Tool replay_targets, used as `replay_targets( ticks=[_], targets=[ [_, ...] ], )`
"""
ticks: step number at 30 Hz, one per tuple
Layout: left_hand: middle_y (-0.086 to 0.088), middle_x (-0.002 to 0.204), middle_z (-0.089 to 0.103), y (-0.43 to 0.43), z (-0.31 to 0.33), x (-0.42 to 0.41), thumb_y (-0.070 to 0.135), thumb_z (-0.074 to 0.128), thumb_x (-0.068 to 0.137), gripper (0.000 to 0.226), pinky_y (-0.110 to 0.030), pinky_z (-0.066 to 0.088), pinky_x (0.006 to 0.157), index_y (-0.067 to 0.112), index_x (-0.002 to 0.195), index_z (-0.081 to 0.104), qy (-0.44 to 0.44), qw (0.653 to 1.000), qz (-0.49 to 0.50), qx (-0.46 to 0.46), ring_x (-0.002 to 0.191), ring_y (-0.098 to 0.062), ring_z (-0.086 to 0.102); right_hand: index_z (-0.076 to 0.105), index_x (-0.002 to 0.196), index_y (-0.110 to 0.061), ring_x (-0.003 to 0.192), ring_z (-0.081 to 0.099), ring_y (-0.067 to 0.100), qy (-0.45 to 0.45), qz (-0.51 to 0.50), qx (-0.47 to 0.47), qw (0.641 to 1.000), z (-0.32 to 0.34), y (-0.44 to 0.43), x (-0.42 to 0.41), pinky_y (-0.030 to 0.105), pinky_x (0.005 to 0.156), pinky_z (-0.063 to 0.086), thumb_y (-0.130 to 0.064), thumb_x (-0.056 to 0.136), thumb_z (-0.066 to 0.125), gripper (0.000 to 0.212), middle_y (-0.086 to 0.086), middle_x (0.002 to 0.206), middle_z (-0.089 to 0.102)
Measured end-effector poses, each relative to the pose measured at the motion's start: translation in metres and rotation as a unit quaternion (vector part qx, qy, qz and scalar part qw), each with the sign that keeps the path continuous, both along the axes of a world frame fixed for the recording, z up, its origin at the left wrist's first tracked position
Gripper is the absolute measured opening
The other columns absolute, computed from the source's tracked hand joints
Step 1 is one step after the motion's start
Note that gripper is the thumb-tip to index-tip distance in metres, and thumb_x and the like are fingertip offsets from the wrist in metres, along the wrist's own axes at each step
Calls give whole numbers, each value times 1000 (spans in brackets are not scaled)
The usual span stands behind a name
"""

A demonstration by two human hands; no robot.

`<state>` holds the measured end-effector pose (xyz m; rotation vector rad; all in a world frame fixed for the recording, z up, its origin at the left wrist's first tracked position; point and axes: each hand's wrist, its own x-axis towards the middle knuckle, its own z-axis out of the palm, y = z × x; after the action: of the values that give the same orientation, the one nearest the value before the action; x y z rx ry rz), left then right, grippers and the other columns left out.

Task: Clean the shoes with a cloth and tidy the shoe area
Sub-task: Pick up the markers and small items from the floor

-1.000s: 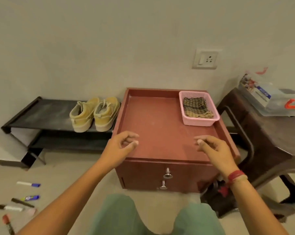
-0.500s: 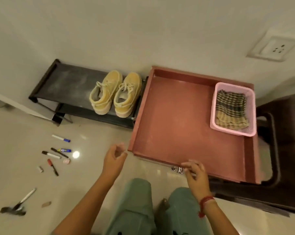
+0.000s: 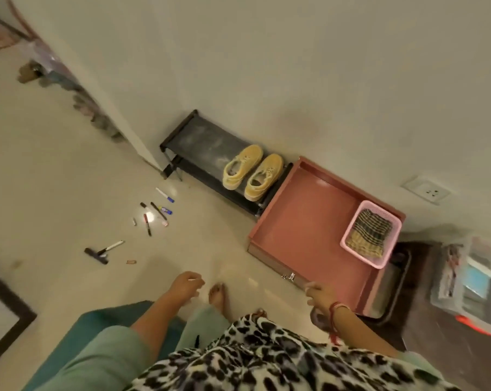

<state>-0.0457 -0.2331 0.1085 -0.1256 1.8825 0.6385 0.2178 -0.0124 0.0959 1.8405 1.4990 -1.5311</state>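
Shoes (image 3: pixel 251 172) are what we are after, and neither is in our grasp, so we judge the task barely begun. Nearest, our left hand (image 3: pixel 186 285) hangs with loosely curled fingers, holding nothing, just beside our bare foot (image 3: pixel 217 293). Our right hand (image 3: pixel 319 293) is also loosely curled and empty, close to the front edge of the red cabinet (image 3: pixel 303 221), though blur keeps us from telling whether it touches. Beyond the right hand, at the cabinet's far right corner, the striped cloth (image 3: pixel 370 232) lies in the pink basket (image 3: pixel 360 256), not yet picked up. Ahead and left of the left hand, markers (image 3: pixel 157 213) lie scattered on the floor, with a dark-headed brush (image 3: pixel 103 251) nearer to us; these probably need gathering. Farthest, well ahead of both hands, the yellow pair stands side by side on the top shelf of the black shoe rack (image 3: pixel 199 139), just beside the cabinet, and the shelf shows pale dust. Wiping and tidying all remain to do.
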Motion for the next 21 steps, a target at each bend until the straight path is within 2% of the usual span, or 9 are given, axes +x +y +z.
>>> replay_targets(
  ticks=[4,6,9,11,13,15,17,18,21],
  targets=[
    [-11,114,60,-35,-1,-15,19,54,96,13,-30,42,68,15,107,56,2,995,98,6,92,-23,59,62,75,-13,60,52,15,-23,143,6,989,-18,7,-52,20,51,42,0,88,51,21,10,78,59],
    [-12,112,60,-55,-6,-22,19,51,97,9,-32,43,71,14,102,57,-2,985,173,9,89,-22,57,62,81,-12,66,55,17,-14,223,19,974,-15,3,-96,22,57,45,-1,88,53,16,12,83,62],
    [-7,94,55,-86,-3,-32,14,48,99,11,-33,41,74,11,90,54,-1,953,303,1,90,-23,52,61,96,-6,80,54,20,-8,327,16,945,-9,-7,-171,18,57,42,3,88,53,14,10,91,59],
    [-5,80,49,-109,-9,-42,13,50,97,23,-33,37,70,14,74,48,16,957,291,-8,76,-22,48,64,103,-1,92,57,23,-6,406,13,914,-6,-14,-224,20,69,44,-1,87,56,17,11,99,62],
    [2,63,38,-130,-21,-55,13,54,93,36,-32,30,63,19,62,38,24,965,262,-16,57,-16,36,64,109,0,100,57,22,5,461,15,887,-2,-18,-282,21,81,43,-5,87,59,23,11,109,63],
    [6,53,29,-147,-40,-67,12,55,91,43,-30,28,61,22,55,32,3,967,252,-26,50,-14,28,64,105,-3,94,55,20,30,487,9,873,8,-22,-341,21,80,47,-4,89,57,17,11,104,60],
    [6,49,28,-157,-41,-82,10,53,91,49,-27,29,57,24,50,31,12,967,252,-31,49,-13,27,62,96,-7,89,56,21,71,485,16,872,19,-27,-394,32,84,51,-3,90,55,11,12,99,58],
    [4,50,29,-160,-41,-93,10,53,91,50,-27,30,56,23,49,31,18,968,248,-36,48,-13,28,63,95,-8,87,57,21,91,480,22,872,22,-28,-420,34,82,53,-3,90,55,10,11,97,59],
    [-1,56,33,-161,-41,-135,8,54,92,44,-27,30,57,20,54,34,16,966,257,-32,51,-15,33,63,97,-10,70,56,14,103,457,51,882,33,-22,-482,20,61,49,-6,91,53,12,6,83,59]
  ],
)
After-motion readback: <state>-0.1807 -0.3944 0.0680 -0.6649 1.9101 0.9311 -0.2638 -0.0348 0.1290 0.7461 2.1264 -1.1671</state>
